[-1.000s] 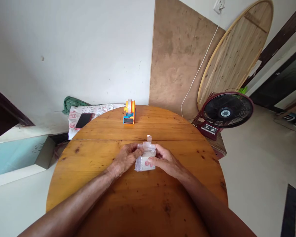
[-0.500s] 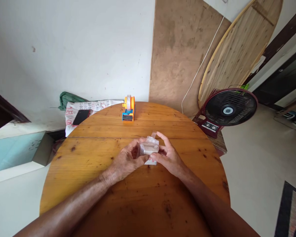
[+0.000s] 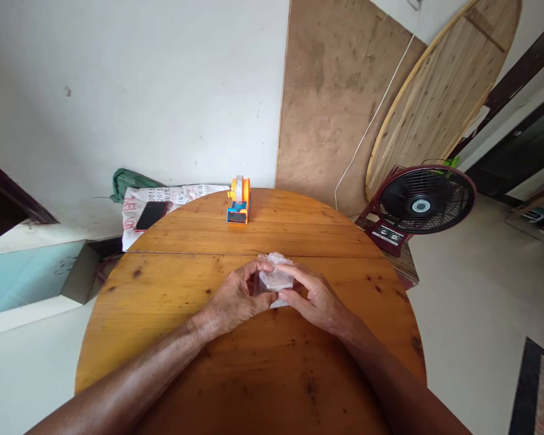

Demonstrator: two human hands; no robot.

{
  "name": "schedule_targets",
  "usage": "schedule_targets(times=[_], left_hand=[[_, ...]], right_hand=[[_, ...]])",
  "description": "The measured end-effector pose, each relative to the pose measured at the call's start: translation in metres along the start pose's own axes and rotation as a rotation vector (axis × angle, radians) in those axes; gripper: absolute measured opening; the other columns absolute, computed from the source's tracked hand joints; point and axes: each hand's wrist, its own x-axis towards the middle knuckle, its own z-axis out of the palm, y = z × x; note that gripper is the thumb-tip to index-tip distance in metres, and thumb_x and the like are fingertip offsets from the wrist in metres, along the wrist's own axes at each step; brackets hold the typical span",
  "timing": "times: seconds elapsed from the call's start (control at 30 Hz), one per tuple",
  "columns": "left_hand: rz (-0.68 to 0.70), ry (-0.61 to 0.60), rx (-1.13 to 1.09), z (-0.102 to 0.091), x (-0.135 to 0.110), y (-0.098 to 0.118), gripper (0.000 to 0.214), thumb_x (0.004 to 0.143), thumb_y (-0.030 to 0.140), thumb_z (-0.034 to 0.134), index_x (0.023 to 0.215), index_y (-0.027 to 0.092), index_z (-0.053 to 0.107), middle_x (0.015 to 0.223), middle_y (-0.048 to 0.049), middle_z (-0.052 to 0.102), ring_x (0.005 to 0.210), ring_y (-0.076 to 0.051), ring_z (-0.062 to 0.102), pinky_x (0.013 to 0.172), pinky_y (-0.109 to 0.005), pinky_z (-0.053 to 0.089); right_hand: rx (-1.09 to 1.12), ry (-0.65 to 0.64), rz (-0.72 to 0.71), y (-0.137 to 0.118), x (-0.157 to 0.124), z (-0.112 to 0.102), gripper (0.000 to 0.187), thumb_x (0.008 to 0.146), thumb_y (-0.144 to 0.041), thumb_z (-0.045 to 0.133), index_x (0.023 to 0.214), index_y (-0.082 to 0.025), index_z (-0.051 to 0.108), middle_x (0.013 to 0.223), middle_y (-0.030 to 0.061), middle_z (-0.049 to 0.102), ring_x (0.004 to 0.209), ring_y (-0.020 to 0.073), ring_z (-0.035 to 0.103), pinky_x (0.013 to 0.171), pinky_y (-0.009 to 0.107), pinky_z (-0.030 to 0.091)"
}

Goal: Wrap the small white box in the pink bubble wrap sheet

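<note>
White pack (image 3: 276,280) in plastic wrap (image 3: 275,259): our L hand (image 3: 236,293) & R hand (image 3: 321,301) both grip it; tape disp. (image 3: 240,202) stands nr far edge of tabletop (image 3: 308,231).

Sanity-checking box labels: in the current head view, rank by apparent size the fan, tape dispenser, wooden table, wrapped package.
1. Wooden table
2. Fan
Not ranked: wrapped package and tape dispenser. They look close in size; the package is nearer and partly covered.
</note>
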Motion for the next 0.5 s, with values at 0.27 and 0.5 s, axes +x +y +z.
schedule_targets(times=[0.27,0.5], left_hand=[[0.016,-0.006,0.057,0.002,-0.002,-0.001,0.045,0.063,0.028,0.077,0.102,0.019,0.056,0.098,-0.0037,0.066,0.084,-0.017,0.063,0.076,-0.030,0.051],[0.004,-0.038,0.090,0.002,-0.003,0.001,0.044,0.066,0.030,0.077,0.106,0.017,0.063,0.098,-0.0057,0.068,0.087,-0.020,0.063,0.079,-0.032,0.050]], right_hand=[[0.002,-0.063,0.119,-0.006,0.001,-0.003,0.040,0.085,-0.024,0.057,0.125,-0.022,0.054,0.119,0.0056,0.063,0.103,0.0201,0.060,0.088,0.032,0.047],[0.013,-0.076,0.136,-0.013,0.000,-0.008,0.032,0.084,-0.022,0.059,0.115,-0.024,0.059,0.108,0.0027,0.066,0.090,0.0192,0.061,0.078,0.031,0.047]])
